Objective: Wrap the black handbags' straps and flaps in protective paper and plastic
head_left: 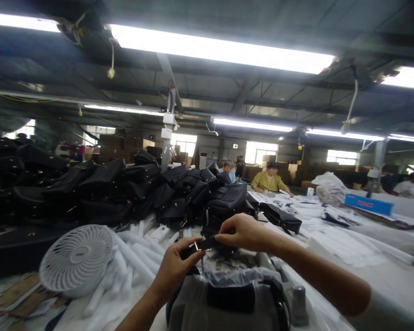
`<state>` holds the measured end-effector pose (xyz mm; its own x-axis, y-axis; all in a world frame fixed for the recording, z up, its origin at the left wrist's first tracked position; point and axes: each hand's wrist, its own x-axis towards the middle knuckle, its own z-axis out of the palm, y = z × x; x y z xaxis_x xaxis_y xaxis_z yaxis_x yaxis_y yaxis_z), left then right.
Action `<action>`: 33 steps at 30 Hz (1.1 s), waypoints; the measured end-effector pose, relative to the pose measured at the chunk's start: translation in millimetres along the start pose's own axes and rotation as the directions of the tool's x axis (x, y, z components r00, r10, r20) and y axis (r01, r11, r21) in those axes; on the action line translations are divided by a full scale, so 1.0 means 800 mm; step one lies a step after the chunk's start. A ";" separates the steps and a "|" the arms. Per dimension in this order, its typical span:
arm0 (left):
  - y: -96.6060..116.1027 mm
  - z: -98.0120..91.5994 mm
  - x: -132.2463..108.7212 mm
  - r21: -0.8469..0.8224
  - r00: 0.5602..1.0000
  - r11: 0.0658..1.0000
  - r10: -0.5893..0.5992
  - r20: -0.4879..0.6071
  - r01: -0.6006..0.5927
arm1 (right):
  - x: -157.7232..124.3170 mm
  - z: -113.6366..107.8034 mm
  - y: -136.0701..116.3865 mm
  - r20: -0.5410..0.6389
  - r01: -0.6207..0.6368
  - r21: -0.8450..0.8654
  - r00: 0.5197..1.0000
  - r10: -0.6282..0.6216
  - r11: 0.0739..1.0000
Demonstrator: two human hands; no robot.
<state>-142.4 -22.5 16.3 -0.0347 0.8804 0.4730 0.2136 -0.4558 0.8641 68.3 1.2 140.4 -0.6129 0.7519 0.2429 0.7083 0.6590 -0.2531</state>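
Observation:
Both hands are raised over a bag (pixel 231 299) with a black panel and clear plastic at its top edge. My left hand (pixel 175 262) pinches a gold-coloured metal buckle (pixel 197 246) between thumb and fingers. A short black strap (pixel 209 242) runs from the buckle to my right hand (pixel 243 233), whose thumb and fingertips are closed on its other end. How the strap passes through the buckle is too small to make out. Beneath the hands, small pale scraps (pixel 239 262) lie behind the bag's plastic edge.
A round white fan (pixel 77 259) stands at the left beside white rolled tubes (pixel 138 257). Black bags (pixel 103 184) are heaped across the back. To the right are white sheets (pixel 352 243) and a blue box (pixel 369 203). A co-worker in a yellow top (pixel 271 181) sits beyond.

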 end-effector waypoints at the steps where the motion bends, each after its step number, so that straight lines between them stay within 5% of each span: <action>1: 0.002 0.002 0.000 0.008 1.000 1.000 0.013 0.010 -0.013 | 0.001 0.003 -0.001 -0.002 0.003 -0.025 1.000 -0.003 1.000; 12: 0.002 0.012 -0.004 0.030 0.997 0.997 0.069 0.045 -0.071 | 0.030 0.024 -0.008 0.168 0.074 -0.027 0.983 -0.068 0.997; 18: -0.003 0.009 -0.008 -0.167 0.999 0.985 -0.048 -0.019 0.045 | 0.019 0.028 -0.016 -0.051 0.123 -0.159 0.990 -0.132 0.980; 23: -0.004 0.002 -0.008 -0.318 0.997 0.945 -0.072 0.018 0.074 | 0.014 0.031 -0.019 -0.130 0.384 -0.344 0.884 -0.448 0.857; 29: 0.020 -0.005 -0.017 -0.280 0.990 0.950 -0.121 0.068 0.136 | 0.025 0.041 -0.029 0.025 0.319 -0.234 0.946 -0.323 0.918; 33: 0.019 -0.033 -0.026 -0.167 0.983 0.974 -0.168 -0.078 0.153 | 0.029 0.032 -0.031 -0.003 0.344 -0.267 0.934 -0.358 0.900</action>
<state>-164.5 -51.6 24.4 -0.1459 0.9315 0.3331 0.0396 -0.3309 0.9428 27.6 2.7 128.6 -0.8244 0.4664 0.3206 0.5204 0.8474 0.1054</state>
